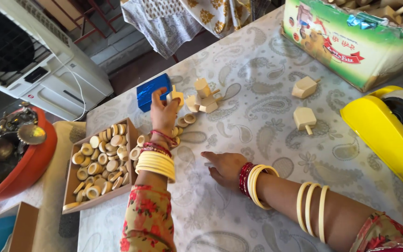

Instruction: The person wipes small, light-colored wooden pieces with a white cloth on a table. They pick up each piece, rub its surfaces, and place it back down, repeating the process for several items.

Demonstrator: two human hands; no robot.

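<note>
Paisley tablecloth [257, 121]: wooden top [176, 96] in left hand [163, 114]; right hand [227, 169] nearby.

Single head view, tilted steeply down, close above left hand [164, 112] and right hand [225, 169]; table [257, 121] beyond.

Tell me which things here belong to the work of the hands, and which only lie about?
In use: small wooden top held by left hand; wooden tops; box of wooden rings; right hand flat on table.
Lying about: yellow tape dispenser; blue block; cardboard box; red basin.
</note>
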